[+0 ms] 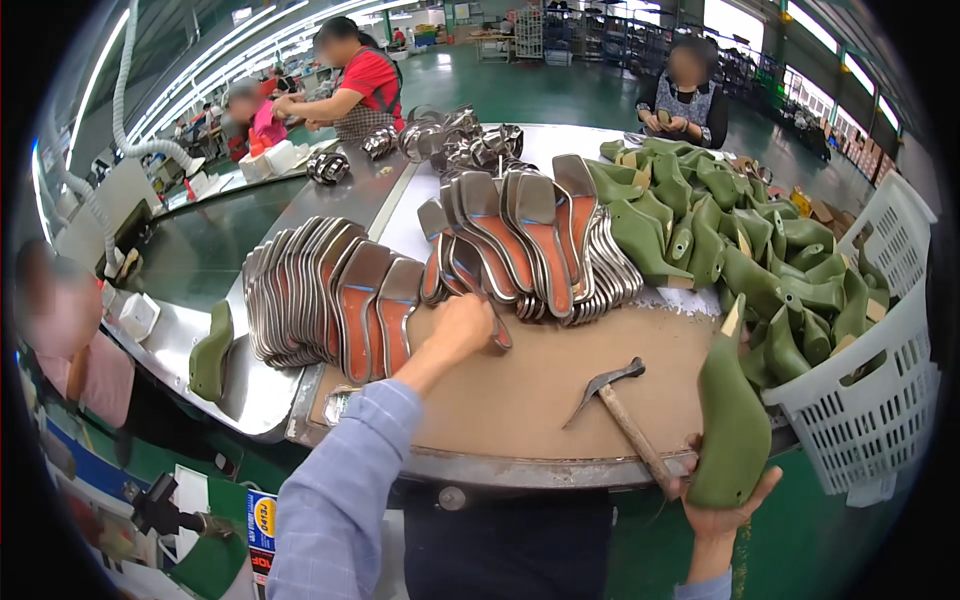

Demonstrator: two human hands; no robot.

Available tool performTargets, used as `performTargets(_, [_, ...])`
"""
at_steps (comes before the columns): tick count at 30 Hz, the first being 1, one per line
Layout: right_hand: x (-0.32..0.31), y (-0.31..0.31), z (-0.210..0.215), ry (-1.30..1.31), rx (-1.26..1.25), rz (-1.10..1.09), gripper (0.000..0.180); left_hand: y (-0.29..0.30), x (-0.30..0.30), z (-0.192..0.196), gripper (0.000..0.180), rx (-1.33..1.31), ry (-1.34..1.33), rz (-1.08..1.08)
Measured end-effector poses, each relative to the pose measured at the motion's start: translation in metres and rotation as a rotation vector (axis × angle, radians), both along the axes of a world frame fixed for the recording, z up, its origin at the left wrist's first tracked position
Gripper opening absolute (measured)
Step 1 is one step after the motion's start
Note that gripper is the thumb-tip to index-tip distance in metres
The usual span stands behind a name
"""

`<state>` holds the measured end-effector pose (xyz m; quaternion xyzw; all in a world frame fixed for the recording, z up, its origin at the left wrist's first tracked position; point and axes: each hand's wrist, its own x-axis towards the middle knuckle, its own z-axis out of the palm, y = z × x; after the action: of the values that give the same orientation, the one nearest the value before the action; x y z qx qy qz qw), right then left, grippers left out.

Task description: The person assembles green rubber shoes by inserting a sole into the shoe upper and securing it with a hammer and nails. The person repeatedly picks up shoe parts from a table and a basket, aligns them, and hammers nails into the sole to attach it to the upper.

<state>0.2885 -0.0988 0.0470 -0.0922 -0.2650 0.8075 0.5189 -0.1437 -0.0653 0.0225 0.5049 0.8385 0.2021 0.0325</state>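
Right hand (715,515) holds green last (735,425) upright at counter's (520,405) front edge, near right corner; thumb and fingers clasp its lower end. Left hand (465,325) at orange-brown insole (503,340), mid-counter; fingertips hidden, can't tell if pinching.

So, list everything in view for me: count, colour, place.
Bench: one, brown front, centre
Held shoe last: one, green, lower right
Heaped lasts: many, green, bench's right
Lone last: one, green, metal surface at left
Sole pieces: many, orange-red and silvery, bench centre
Hammer: one, dark head, wooden handle, bench front
Basket: one, white, far right
Shiny bundles: several, silver, back of bench
Co-workers: at least four, red, pink, dark clothing, far side and left
Background clutter: too small to count
Left hand: one, blue-sleeved, at sole pieces
Right hand: one, blue-sleeved, under held last
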Motion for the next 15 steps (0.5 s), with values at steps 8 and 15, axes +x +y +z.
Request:
performTargets(8, [-0.043, -0.036, -0.007, -0.103, 0.013, 0.324, 0.088, -0.074, -0.01, 0.083, 0.031, 0.192, 0.309, 0.101])
performTargets(15, [-0.131, -0.063, -0.016, -0.333, 0.235, 0.396, 0.077, -0.218, 0.127, 0.036, 0.042, 0.462, -0.241, -0.277])
